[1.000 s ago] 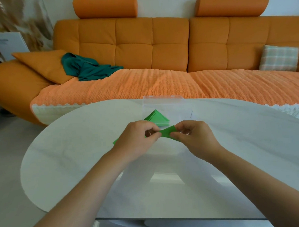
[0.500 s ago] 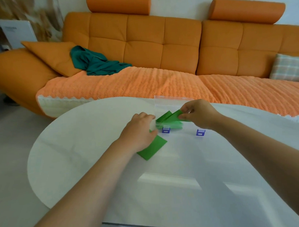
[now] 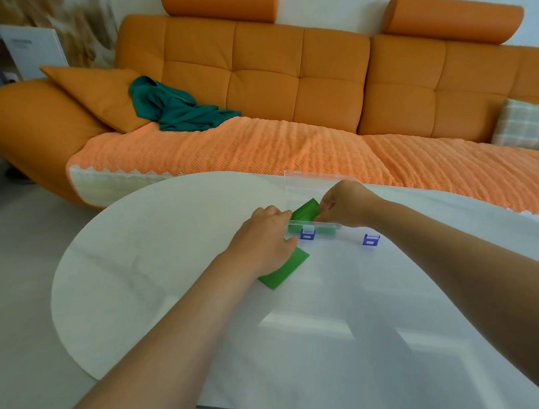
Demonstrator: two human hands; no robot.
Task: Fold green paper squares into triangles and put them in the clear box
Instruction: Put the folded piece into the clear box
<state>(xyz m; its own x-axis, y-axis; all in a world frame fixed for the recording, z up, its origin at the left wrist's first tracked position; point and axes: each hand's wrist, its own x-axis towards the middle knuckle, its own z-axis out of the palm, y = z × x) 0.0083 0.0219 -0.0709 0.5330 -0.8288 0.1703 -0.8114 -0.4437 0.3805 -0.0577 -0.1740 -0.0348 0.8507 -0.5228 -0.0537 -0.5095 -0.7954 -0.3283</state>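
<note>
A clear box [image 3: 352, 230] with two blue clasps stands on the white table, its lid raised at the back. My right hand [image 3: 345, 204] pinches a folded green paper triangle [image 3: 305, 211] and holds it over the inside of the box. More green paper shows through the box's front wall. My left hand [image 3: 263, 240] rests at the box's left front corner, fingers loosely curled, lying over a flat green paper stack [image 3: 285, 270] on the table. Whether its fingertips touch the box I cannot tell.
The oval white table [image 3: 172, 270] stretches toward me and to the left. Behind it runs an orange sofa [image 3: 257, 90] with a teal cloth [image 3: 177, 108], an orange cushion and a checked pillow [image 3: 524, 125].
My right hand has carried the folded triangle from the table middle up into the open box. My left hand let go of it and moved onto the green paper stack.
</note>
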